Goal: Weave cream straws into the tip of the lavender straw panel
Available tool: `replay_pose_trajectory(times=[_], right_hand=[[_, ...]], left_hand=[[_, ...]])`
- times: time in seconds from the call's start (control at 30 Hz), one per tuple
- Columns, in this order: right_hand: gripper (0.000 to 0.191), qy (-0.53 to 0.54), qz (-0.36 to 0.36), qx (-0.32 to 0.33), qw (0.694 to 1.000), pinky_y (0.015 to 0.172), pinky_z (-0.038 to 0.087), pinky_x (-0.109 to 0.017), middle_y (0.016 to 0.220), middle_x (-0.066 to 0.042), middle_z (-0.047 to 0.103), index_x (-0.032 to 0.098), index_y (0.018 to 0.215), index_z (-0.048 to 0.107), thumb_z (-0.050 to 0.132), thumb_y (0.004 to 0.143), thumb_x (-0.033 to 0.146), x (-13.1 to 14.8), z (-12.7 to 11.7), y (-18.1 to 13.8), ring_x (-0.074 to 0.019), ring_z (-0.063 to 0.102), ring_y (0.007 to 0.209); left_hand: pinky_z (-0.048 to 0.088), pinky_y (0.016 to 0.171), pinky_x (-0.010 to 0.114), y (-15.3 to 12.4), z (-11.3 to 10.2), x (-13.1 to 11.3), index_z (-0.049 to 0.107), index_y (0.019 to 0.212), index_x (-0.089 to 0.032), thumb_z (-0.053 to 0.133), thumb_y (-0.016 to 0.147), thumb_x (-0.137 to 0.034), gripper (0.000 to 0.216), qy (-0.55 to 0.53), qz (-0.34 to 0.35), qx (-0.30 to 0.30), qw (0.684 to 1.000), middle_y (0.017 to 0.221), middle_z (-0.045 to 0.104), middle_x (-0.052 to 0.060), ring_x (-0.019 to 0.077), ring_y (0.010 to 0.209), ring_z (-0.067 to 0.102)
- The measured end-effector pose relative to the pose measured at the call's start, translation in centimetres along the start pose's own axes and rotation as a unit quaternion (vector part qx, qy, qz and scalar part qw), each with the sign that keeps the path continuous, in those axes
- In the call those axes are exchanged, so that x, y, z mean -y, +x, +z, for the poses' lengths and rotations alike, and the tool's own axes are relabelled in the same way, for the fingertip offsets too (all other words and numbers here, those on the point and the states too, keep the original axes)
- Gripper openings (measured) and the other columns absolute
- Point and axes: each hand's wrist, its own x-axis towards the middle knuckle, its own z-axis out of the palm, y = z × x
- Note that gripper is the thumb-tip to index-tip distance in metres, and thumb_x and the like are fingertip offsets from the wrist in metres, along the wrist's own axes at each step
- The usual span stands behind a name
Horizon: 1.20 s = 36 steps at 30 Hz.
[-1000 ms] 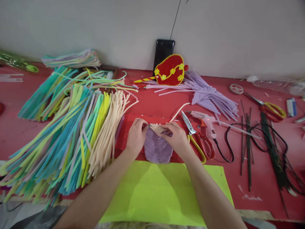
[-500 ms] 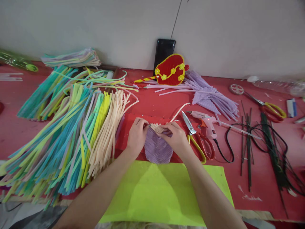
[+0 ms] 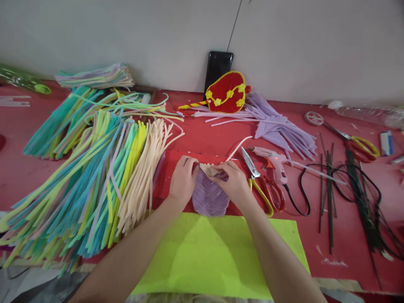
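A leaf-shaped piece of lilac pipe cleaners (image 3: pixel 211 198), laid in a chevron pattern, has a cream section (image 3: pixel 208 169) at its far end. My left hand (image 3: pixel 184 176) pinches the piece's upper left edge. From the other side, my right hand (image 3: pixel 232 179) has thumb and fingers closed on the upper right, by the cream rows. A loose cream pipe cleaner (image 3: pixel 239 148) sticks up and right from behind my right hand. My fingertips partly hide the top edge of the piece.
Bundles of coloured pipe cleaners (image 3: pixel 72 189) spread over the left. Scissors (image 3: pixel 251 164) and a pink glue gun (image 3: pixel 274 163) lie right of my right hand. A red and yellow fan (image 3: pixel 227 93) leans on a black phone (image 3: pixel 217 63). Green felt (image 3: pixel 205 256) lies in front.
Almost nothing differs. My left hand has shifted very slightly right; both hands keep their pinch on the piece.
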Motion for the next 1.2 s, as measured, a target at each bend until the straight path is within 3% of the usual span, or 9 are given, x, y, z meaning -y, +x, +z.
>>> replay_pose_trajectory(times=[0.17,0.3,0.43,0.73,1.0,1.2], right_hand=[[0.017,-0.001,0.005,0.001,1.000,0.071,0.054,-0.033,0.088,-0.003,0.058,0.021,0.091,0.065,0.065,0.074,0.019,0.0,0.0,0.1,-0.0156,0.061,0.073],[0.018,-0.009,0.004,0.005,1.000,0.076,0.053,-0.034,0.091,-0.003,0.058,0.021,0.092,0.066,0.063,0.075,0.016,0.0,0.0,0.1,-0.0164,0.061,0.079],[0.014,-0.013,0.001,0.002,1.000,0.076,0.054,-0.034,0.090,-0.004,0.058,0.022,0.091,0.065,0.065,0.077,0.022,0.0,0.0,0.0,-0.0169,0.061,0.080],[0.014,-0.006,0.003,0.000,1.000,0.073,0.055,-0.032,0.089,-0.003,0.058,0.022,0.090,0.066,0.067,0.076,0.022,0.2,0.0,0.0,-0.0155,0.061,0.076],[0.019,-0.015,0.010,0.006,1.000,0.075,0.054,-0.034,0.092,-0.004,0.057,0.021,0.092,0.065,0.063,0.074,0.015,0.2,-0.1,0.1,-0.0158,0.061,0.078],[0.019,-0.010,0.012,0.006,1.000,0.075,0.054,-0.035,0.092,-0.004,0.058,0.021,0.092,0.065,0.063,0.074,0.016,0.3,-0.1,0.0,-0.0160,0.061,0.078]], left_hand=[[0.045,0.097,0.041,-1.8,-0.5,-1.5,0.050,0.124,-0.011,0.041,0.090,-0.011,0.035,0.151,0.087,0.044,0.984,0.129,0.054,0.014,0.0261,0.117,0.053],[0.036,0.107,0.046,-3.6,-0.7,-3.3,0.040,0.137,-0.009,0.034,0.092,-0.012,0.045,0.228,0.092,0.117,0.962,0.144,0.042,0.015,0.0278,0.133,0.038],[0.029,0.111,0.050,-4.0,-0.8,-3.8,0.041,0.137,-0.009,0.032,0.095,-0.020,0.045,0.255,0.086,0.169,0.948,0.146,0.040,0.014,0.0287,0.136,0.034],[0.032,0.109,0.050,-3.7,-1.2,-3.7,0.042,0.137,-0.009,0.035,0.095,-0.026,0.046,0.231,0.041,0.196,0.952,0.145,0.040,0.016,0.0318,0.134,0.036],[0.034,0.106,0.054,-3.5,-1.9,-3.2,0.040,0.139,-0.023,0.040,0.094,-0.027,0.046,0.221,0.068,0.212,0.949,0.146,0.040,0.015,0.0329,0.134,0.037],[0.031,0.108,0.056,-3.5,-2.2,-3.1,0.040,0.139,-0.022,0.043,0.093,-0.029,0.047,0.218,0.073,0.224,0.947,0.148,0.036,0.015,0.0332,0.136,0.033]])
